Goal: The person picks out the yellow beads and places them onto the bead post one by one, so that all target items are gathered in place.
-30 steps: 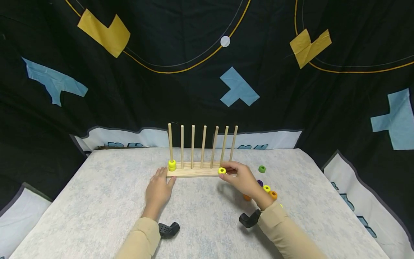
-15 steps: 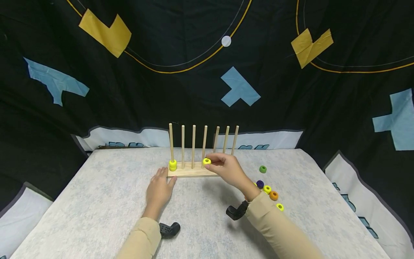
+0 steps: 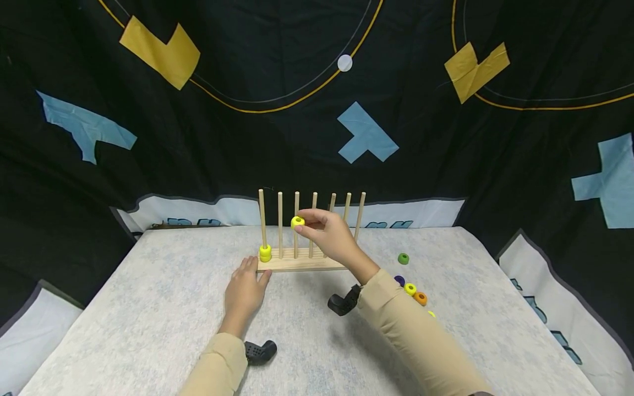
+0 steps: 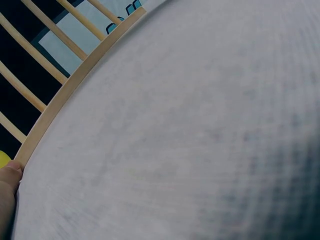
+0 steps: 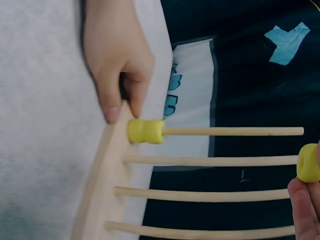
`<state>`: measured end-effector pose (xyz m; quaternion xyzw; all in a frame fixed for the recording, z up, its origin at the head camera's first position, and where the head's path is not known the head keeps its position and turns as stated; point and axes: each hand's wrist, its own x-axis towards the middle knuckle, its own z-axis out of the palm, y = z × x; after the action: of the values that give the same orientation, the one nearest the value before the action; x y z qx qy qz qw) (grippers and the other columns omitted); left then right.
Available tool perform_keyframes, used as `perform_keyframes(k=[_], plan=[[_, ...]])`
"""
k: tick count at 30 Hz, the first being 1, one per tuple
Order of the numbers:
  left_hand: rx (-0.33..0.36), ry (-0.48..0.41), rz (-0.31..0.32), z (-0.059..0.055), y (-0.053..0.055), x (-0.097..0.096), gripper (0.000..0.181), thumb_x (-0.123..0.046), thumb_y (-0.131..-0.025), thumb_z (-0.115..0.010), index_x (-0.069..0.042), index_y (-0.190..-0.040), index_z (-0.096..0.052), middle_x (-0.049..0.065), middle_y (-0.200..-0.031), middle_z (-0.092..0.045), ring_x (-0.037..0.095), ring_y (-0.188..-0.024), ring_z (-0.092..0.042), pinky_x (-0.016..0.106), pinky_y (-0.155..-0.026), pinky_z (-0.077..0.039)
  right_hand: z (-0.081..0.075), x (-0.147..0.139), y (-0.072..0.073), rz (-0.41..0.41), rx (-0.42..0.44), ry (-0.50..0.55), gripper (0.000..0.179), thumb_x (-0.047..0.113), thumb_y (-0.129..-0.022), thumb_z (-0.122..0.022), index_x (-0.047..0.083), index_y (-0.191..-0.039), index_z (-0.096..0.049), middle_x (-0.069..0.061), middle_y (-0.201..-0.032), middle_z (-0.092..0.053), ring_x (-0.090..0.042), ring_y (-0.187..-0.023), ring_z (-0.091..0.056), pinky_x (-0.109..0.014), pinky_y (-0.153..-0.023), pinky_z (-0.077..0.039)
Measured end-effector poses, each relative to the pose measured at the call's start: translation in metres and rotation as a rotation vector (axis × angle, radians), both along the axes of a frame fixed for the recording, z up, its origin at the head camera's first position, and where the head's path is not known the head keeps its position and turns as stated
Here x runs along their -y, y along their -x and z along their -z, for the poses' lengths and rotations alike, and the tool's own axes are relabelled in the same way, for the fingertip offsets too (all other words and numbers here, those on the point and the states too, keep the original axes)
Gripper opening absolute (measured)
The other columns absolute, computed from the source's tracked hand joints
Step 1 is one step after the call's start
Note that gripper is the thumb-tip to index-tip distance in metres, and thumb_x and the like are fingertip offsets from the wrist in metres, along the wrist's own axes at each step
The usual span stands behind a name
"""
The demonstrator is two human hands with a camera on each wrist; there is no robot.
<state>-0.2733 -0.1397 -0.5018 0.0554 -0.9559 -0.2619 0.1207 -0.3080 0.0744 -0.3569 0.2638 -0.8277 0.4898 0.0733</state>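
My right hand (image 3: pixel 331 237) pinches a yellow bead (image 3: pixel 298 222) between thumb and fingers, up in front of the rods of a wooden peg rack (image 3: pixel 297 266). In the right wrist view this bead (image 5: pixel 309 164) is near the tips of the rods, its hole showing. Two yellow beads (image 3: pixel 265 253) are stacked at the foot of the leftmost rod; the other rods carry none where visible. My left hand (image 3: pixel 244 292) grips the rack's left end. Its thumb (image 4: pixel 11 172) lies on the base edge in the left wrist view, while the right wrist view shows fingers on the other side.
Right of the rack lie loose beads: a green one (image 3: pixel 403 258), a purple one (image 3: pixel 399 281), a yellow one (image 3: pixel 410 289) and an orange one (image 3: pixel 420 298). My right sleeve partly covers another yellow bead (image 3: pixel 431 314). A dark curtain (image 3: pixel 277 148) hangs behind the table (image 3: pixel 148 308).
My right hand has carried the yellow bead leftward and upward, from the rack's right end to near the upper part of the rods. My left hand has stayed on the rack's left end.
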Motion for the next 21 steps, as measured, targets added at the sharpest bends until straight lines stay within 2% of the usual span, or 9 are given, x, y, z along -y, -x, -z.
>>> perform_keyframes(k=[9, 21], plan=[[0.002, -0.003, 0.003, 0.0, 0.001, 0.002, 0.066, -0.04, -0.101, -0.056, 0.002, -0.149, -0.04, 0.024, -0.154, -0.04, 0.043, -0.144, -0.036, 0.058, -0.116, -0.033, -0.027, 0.018, 0.009, 0.016, -0.08, 0.018, 0.036, 0.021, -0.093, -0.072, 0.012, -0.127, -0.067, -0.003, -0.118, -0.072, -0.014, -0.103, -0.071, -0.023, -0.086, -0.06], [-0.008, -0.007, 0.005, 0.002, 0.002, 0.002, 0.065, -0.04, -0.101, -0.056, 0.001, -0.148, -0.041, 0.024, -0.154, -0.041, 0.043, -0.144, -0.037, 0.059, -0.115, -0.035, -0.047, 0.041, 0.024, 0.022, -0.069, 0.022, 0.039, 0.021, -0.093, -0.07, 0.012, -0.131, -0.064, -0.003, -0.124, -0.07, -0.012, -0.107, -0.07, -0.022, -0.089, -0.058]])
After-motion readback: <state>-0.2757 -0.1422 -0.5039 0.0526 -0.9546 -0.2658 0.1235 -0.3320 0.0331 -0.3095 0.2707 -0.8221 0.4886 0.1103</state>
